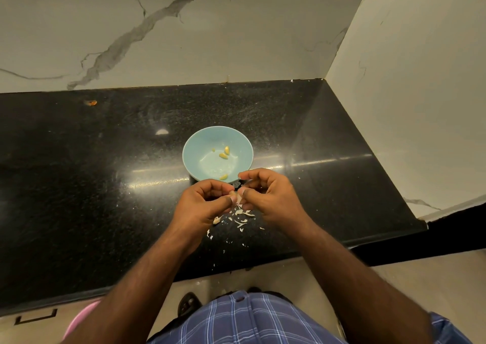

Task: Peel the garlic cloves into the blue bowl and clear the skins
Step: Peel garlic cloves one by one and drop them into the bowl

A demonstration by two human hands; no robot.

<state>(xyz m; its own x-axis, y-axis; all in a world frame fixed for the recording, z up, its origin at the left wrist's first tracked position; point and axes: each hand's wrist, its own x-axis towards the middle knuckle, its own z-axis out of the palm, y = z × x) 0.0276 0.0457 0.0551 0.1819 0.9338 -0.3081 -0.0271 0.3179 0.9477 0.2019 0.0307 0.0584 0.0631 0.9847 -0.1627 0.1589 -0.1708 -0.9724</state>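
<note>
Surface [105,185]: black speckled stone, glossy, w/ marble-veined walls behind & at right. Blue bowl [196,146], round, smooth glaze, sits mid-surface; inside are 3 peeled cloves [223,155], yellowish, plus a small bit. Left hand [200,204] & right hand [271,196] meet just in front of bowl's near rim, both grips narrow, pinching one garlic clove [233,193] btw fingertips. Papery white skins [243,217] lie scattered on surface under the hands.
</note>
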